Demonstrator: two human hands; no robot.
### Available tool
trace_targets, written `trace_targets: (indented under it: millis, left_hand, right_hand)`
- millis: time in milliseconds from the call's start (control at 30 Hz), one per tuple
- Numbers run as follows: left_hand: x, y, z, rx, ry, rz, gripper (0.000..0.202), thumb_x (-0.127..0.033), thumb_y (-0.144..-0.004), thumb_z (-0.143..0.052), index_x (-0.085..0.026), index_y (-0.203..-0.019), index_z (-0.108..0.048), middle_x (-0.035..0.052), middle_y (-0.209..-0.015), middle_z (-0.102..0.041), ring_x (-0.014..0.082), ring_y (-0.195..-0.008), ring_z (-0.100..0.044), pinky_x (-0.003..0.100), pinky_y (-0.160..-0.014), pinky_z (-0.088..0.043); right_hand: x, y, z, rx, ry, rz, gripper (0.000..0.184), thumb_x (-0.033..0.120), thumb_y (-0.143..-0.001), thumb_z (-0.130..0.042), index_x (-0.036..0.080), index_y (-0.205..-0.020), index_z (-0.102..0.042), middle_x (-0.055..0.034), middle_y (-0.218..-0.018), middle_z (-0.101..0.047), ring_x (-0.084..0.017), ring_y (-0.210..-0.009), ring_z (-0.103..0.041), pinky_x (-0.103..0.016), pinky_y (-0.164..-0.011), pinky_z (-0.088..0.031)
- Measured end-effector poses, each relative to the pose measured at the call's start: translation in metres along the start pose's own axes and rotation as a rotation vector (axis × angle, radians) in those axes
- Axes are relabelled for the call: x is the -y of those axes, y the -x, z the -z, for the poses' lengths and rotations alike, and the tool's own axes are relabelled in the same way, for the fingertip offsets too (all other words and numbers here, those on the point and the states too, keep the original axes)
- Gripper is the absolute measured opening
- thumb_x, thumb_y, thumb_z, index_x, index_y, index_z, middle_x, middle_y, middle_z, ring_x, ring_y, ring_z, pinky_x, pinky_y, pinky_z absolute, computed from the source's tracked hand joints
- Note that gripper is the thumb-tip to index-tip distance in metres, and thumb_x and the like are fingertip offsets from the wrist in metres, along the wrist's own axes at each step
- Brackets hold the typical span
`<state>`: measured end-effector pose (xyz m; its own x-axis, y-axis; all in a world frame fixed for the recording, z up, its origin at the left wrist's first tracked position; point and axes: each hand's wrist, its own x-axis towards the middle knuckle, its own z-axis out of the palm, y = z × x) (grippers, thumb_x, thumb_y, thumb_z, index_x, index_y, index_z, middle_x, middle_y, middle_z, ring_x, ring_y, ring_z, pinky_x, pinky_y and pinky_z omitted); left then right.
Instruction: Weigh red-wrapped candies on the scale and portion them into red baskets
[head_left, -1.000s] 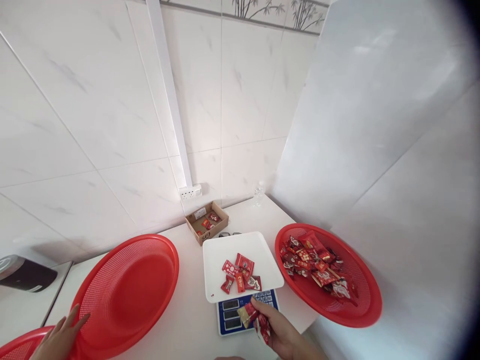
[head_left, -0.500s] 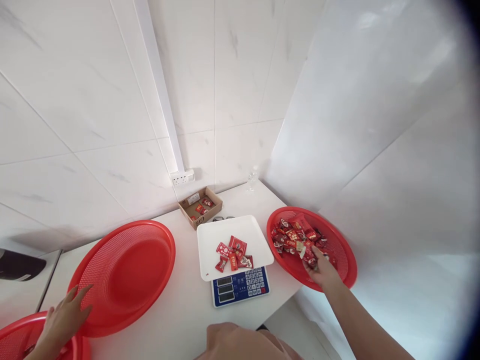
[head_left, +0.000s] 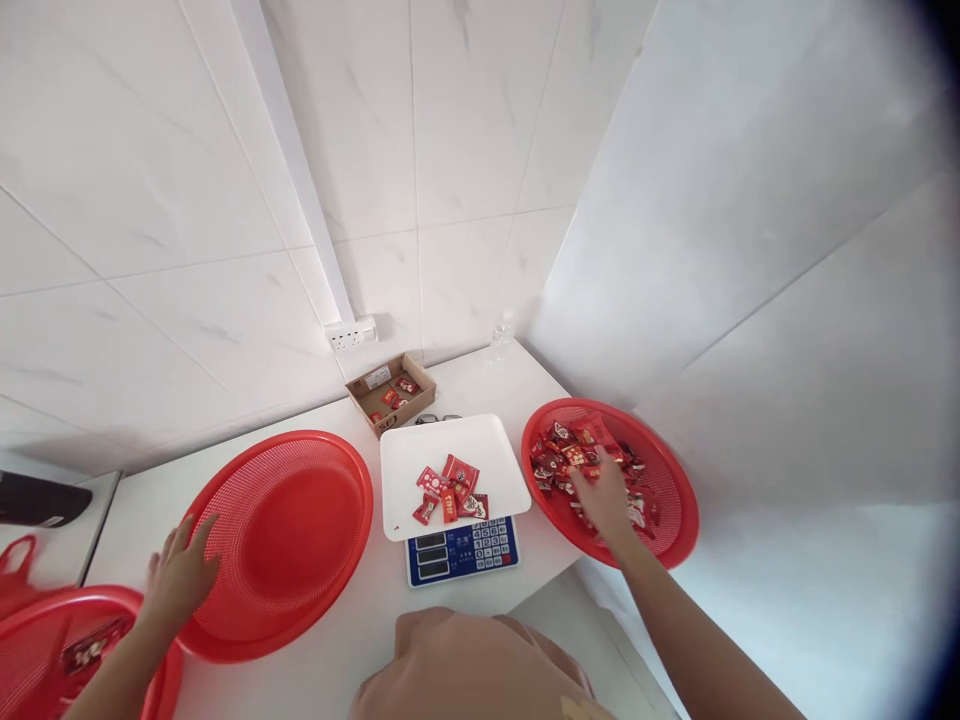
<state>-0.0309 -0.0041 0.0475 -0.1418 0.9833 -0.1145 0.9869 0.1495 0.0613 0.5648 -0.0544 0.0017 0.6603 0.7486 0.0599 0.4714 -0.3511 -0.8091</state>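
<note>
My right hand (head_left: 604, 500) reaches into the right red mesh basket (head_left: 679, 480) and rests on the pile of red wrapped candies (head_left: 566, 450). Its fingers dip into the pile and are hidden. My left hand (head_left: 180, 572) lies on the near left rim of an empty red mesh basket (head_left: 292, 530), fingers spread, holding nothing. Between the two baskets stands a blue digital scale (head_left: 461, 552) with a white tray (head_left: 484, 445) on top. Several red candies (head_left: 448, 492) lie on that tray.
A third red basket (head_left: 45, 625) holding a few candies sits at the lower left. A small cardboard box (head_left: 390, 388) with candies stands by the tiled wall, under a wall socket (head_left: 350, 333). A clear bottle (head_left: 499, 340) is in the corner. My knee (head_left: 465, 670) shows below the table edge.
My right hand went from in front of the scale, holding candies, over to the right basket and now lies deeper in the pile. My left hand shifted slightly along the empty basket's rim.
</note>
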Motion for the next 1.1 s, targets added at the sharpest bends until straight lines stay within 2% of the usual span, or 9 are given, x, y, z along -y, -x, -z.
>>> trace_targets:
  millis: [67,133,200,267,367,533,733,933,1100]
  left_hand:
    - [-0.043,0.006,0.007,-0.024,0.148,0.038,0.057,-0.039,-0.091,-0.030,-0.005,-0.136,-0.038,0.0251,-0.147,-0.035,0.0374,-0.135,-0.036,0.049,-0.101,-0.039]
    - [-0.093,0.016,0.004,-0.038,0.275,0.002,0.057,-0.044,-0.090,-0.032,-0.013,-0.137,-0.040,0.0173,-0.145,-0.041,0.0325,-0.134,-0.039,0.045,-0.099,-0.044]
    - [-0.141,0.028,-0.006,0.007,0.343,-0.093,0.052,-0.044,-0.089,-0.036,-0.019,-0.134,-0.045,0.0120,-0.139,-0.051,0.0284,-0.130,-0.045,0.042,-0.098,-0.046]
    - [-0.181,0.041,-0.020,0.042,0.344,-0.247,0.046,-0.038,-0.089,-0.038,-0.020,-0.129,-0.051,0.0111,-0.136,-0.054,0.0271,-0.128,-0.047,0.043,-0.101,-0.045]
    - [-0.214,0.054,-0.036,0.068,0.339,-0.287,0.043,-0.035,-0.085,-0.046,-0.023,-0.125,-0.055,0.0090,-0.134,-0.057,0.0266,-0.125,-0.051,0.044,-0.102,-0.044]
    - [-0.207,0.063,-0.046,0.158,0.289,-0.131,0.056,-0.034,-0.084,-0.046,-0.019,-0.138,-0.042,0.0143,-0.146,-0.044,0.0312,-0.136,-0.038,0.051,-0.106,-0.038]
    - [-0.195,0.073,-0.051,0.354,0.337,-0.039,0.064,-0.020,-0.084,-0.042,-0.014,-0.145,-0.027,0.0140,-0.155,-0.029,0.0268,-0.141,-0.030,0.043,-0.109,-0.036]
    - [-0.190,0.080,-0.046,0.416,0.316,-0.086,0.069,-0.005,-0.078,-0.037,-0.016,-0.145,-0.030,0.0121,-0.150,-0.040,0.0238,-0.138,-0.037,0.042,-0.109,-0.036]
    - [-0.176,0.083,-0.047,0.469,0.240,-0.238,0.066,-0.016,-0.082,-0.043,-0.015,-0.146,-0.029,0.0151,-0.148,-0.042,0.0274,-0.135,-0.040,0.043,-0.107,-0.038]
  right_hand:
    - [0.024,0.019,-0.021,0.173,0.071,0.215,0.057,0.037,-0.079,-0.056,0.015,-0.131,-0.048,-0.0160,-0.140,-0.045,-0.027,-0.134,-0.035,-0.045,-0.112,-0.025]
    - [0.047,0.041,-0.042,0.473,0.158,0.363,0.053,0.037,-0.083,-0.052,0.019,-0.133,-0.049,-0.0132,-0.144,-0.041,-0.025,-0.135,-0.035,-0.042,-0.111,-0.028]
    - [0.065,0.058,-0.060,0.710,0.296,0.384,0.058,0.040,-0.083,-0.053,0.025,-0.139,-0.043,-0.0095,-0.150,-0.033,-0.026,-0.135,-0.035,-0.041,-0.107,-0.034]
    - [0.077,0.069,-0.073,0.831,0.407,0.343,0.068,0.040,-0.080,-0.058,0.029,-0.143,-0.037,-0.0078,-0.154,-0.026,-0.029,-0.136,-0.033,-0.042,-0.102,-0.038]
    - [0.084,0.071,-0.082,0.911,0.493,0.321,0.079,0.032,-0.074,-0.066,0.032,-0.145,-0.032,-0.0062,-0.157,-0.018,-0.031,-0.137,-0.030,-0.042,-0.099,-0.041]
    - [0.076,0.061,-0.090,0.943,0.507,0.298,0.082,0.021,-0.073,-0.064,0.031,-0.147,-0.030,-0.0066,-0.157,-0.018,-0.032,-0.138,-0.029,-0.043,-0.098,-0.042]
    - [0.068,0.058,-0.098,0.934,0.409,0.297,0.078,0.020,-0.074,-0.062,0.024,-0.146,-0.033,-0.0083,-0.155,-0.024,-0.029,-0.139,-0.029,-0.039,-0.107,-0.035]
    - [0.066,0.061,-0.111,0.887,0.353,0.282,0.075,0.016,-0.073,-0.058,0.023,-0.145,-0.036,-0.0092,-0.152,-0.029,-0.027,-0.137,-0.031,-0.037,-0.108,-0.034]
    - [0.066,0.068,-0.119,0.783,0.313,0.240,0.070,0.016,-0.074,-0.056,0.026,-0.142,-0.040,-0.0074,-0.148,-0.036,-0.026,-0.133,-0.038,-0.039,-0.105,-0.037]
